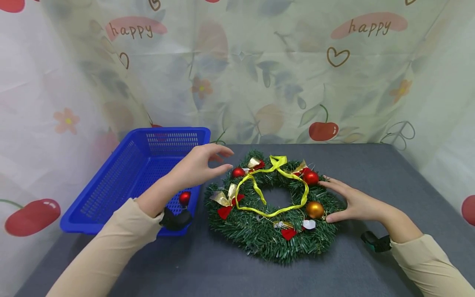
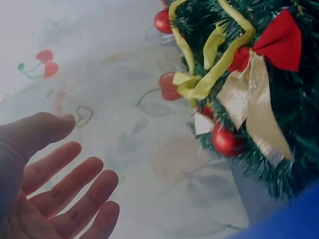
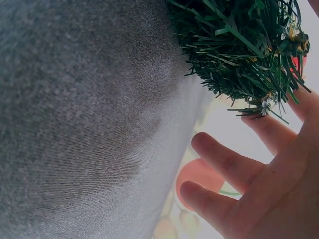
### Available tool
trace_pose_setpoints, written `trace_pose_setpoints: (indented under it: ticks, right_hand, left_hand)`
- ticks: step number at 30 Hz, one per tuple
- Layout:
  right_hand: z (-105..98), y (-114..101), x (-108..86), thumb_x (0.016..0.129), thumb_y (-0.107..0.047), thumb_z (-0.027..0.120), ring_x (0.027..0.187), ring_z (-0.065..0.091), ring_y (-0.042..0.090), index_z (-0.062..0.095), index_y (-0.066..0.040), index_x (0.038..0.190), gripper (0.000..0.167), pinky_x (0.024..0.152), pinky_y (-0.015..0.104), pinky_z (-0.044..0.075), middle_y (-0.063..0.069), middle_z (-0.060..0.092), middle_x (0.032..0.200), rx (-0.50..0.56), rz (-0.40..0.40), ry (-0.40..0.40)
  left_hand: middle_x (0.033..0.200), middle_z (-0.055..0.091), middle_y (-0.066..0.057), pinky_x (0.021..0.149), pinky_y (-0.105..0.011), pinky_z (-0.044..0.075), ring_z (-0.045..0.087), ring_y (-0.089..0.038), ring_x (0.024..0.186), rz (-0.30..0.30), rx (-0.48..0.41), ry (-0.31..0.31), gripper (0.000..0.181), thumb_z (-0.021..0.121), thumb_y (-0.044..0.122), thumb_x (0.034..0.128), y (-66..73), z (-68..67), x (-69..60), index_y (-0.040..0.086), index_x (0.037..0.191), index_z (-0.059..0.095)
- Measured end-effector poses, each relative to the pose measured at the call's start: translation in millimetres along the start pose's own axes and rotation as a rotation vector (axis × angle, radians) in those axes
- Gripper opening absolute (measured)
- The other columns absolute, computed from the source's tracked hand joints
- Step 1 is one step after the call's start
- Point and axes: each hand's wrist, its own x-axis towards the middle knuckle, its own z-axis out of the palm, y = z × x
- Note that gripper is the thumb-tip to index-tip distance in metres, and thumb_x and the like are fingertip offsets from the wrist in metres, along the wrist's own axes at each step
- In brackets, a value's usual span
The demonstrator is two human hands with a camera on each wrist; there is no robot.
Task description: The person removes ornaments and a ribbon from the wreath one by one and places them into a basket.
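A green tinsel wreath [image 1: 241, 227] lies on the table, trimmed with red baubles [image 1: 311, 177], a gold bauble [image 1: 315, 209] and red and gold bows [image 2: 281, 42]. A yellow ribbon [image 1: 277, 162] with a knot at the far side lies in a loop over it. My left hand [image 1: 196, 165] hovers between the basket and the wreath's left side, fingers loosely bent and apart from it, holding nothing. At the right edge, my right hand [image 1: 358, 204] has its fingers spread against the wreath; the right wrist view shows some fingertips touching the greenery [image 3: 239, 55].
A blue plastic basket [image 1: 100, 185] stands left of the wreath, beneath my left forearm. Another red bauble [image 1: 184, 198] shows beside my left wrist. A patterned curtain [image 1: 241, 82] hangs behind the grey-covered table [image 1: 241, 276].
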Motion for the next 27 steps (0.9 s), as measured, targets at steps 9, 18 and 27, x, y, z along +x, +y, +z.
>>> trace_pose_setpoints:
  ticks: [9, 18, 27]
  right_hand:
    - [0, 1, 1.2, 0.072, -0.041, 0.077, 0.133, 0.022, 0.054, 0.032, -0.006, 0.143, 0.091, 0.094, 0.071, 0.030, 0.030, 0.016, 0.151, 0.000, -0.003, 0.000]
    - [0, 0, 1.0, 0.072, -0.042, 0.077, 0.133, 0.023, 0.054, 0.032, -0.007, 0.143, 0.091, 0.094, 0.071, 0.030, 0.029, 0.017, 0.151, -0.004, 0.012, 0.000]
    - [0, 0, 1.1, 0.072, -0.041, 0.077, 0.133, 0.022, 0.054, 0.032, -0.006, 0.143, 0.091, 0.094, 0.071, 0.030, 0.030, 0.016, 0.150, 0.002, 0.005, -0.001]
  left_hand:
    - [0.122, 0.062, -0.004, 0.089, -0.037, 0.051, 0.062, -0.020, 0.105, -0.005, -0.019, -0.057, 0.032, 0.061, 0.024, 0.0906, -5.6, 20.3, 24.5, 0.014, 0.121, 0.060]
    - [0.119, 0.063, -0.009, 0.086, -0.035, 0.053, 0.062, -0.022, 0.104, -0.068, -0.052, -0.101, 0.033, 0.061, 0.026, 0.0908, -13.9, 35.3, 47.6, 0.012, 0.121, 0.060]
    - [0.123, 0.060, -0.014, 0.090, -0.037, 0.051, 0.061, -0.026, 0.108, -0.149, -0.019, -0.175, 0.038, 0.060, 0.022, 0.0913, -24.8, 46.3, 61.0, 0.008, 0.126, 0.057]
